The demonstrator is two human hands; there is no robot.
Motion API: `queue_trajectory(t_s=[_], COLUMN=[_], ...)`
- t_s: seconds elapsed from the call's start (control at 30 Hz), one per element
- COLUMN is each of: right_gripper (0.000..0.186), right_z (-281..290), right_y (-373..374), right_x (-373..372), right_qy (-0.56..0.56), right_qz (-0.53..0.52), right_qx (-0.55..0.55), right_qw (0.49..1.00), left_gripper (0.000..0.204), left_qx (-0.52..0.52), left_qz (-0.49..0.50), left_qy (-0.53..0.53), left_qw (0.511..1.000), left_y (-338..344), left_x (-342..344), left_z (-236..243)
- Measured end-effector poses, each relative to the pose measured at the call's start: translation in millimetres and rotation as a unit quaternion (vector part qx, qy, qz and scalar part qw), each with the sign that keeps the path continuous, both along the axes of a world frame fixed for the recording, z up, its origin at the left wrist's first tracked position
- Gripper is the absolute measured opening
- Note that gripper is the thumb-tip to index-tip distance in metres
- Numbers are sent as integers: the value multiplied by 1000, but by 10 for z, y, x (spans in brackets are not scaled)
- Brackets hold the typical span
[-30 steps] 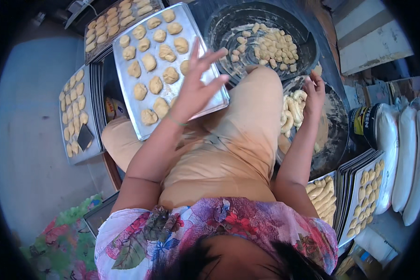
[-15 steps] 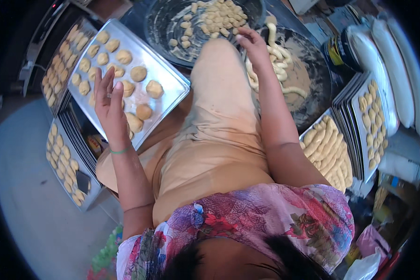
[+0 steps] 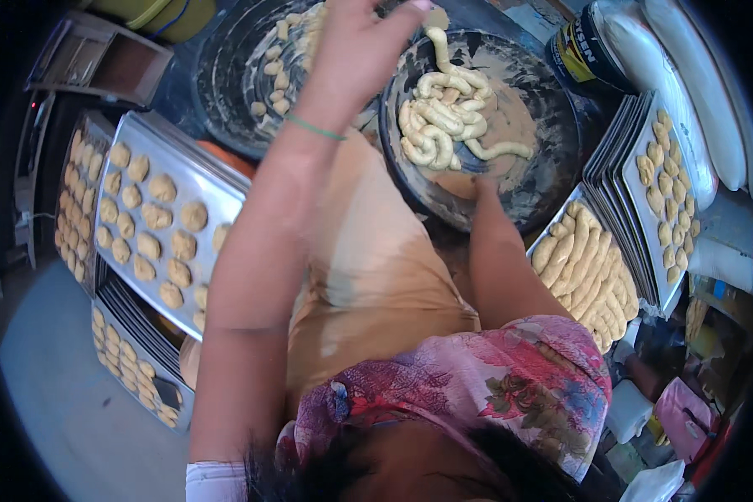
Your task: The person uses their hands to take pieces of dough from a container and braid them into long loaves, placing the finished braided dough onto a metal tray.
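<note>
L head cam, fisheye, looks dn close over lap [image 3: 376, 289] & dough [image 3: 445, 117].

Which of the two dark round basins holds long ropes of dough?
The right basin: dough ropes lie tangled in it, whereas the visible part of the left basin shows small dough pieces.

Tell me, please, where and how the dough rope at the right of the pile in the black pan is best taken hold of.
Probably at the free end of the dough rope, pinched gently from the right side. This end lies stretched out on the floury floor of the black pan, while its other part goes into the looped pile.
</note>
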State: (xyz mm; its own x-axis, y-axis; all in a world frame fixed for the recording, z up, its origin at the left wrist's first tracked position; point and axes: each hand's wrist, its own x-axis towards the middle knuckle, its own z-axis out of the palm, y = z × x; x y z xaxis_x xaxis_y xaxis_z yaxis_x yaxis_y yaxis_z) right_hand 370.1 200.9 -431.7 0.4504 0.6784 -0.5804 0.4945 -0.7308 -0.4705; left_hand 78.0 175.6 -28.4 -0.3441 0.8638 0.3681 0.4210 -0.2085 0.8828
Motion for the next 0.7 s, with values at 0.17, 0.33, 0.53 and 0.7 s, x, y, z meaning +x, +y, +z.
queue_trajectory(t_s=[0.17,0.33,0.53,0.7], right_gripper=[65,60,39,28], right_z=[17,-113,-352,314], right_y=[-224,-235,-32,366], right_x=[-642,-1233,-996,-709], right_qy=[-136,5,356,577], right_qz=[313,269,206,76], right_qx=[-123,25,-60,-83], right_qw=[932,963,909,809], left_gripper=[36,39,36,35], left_qx=[-125,-162,-190,-219], left_qz=[5,-74,-56,-40], left_qy=[189,115,142,160], left_qw=[974,977,970,962], left_y=[366,646,690,685], left_x=[95,-171,-75,-73], left_z=[-873,-1268,-1219,-1197])
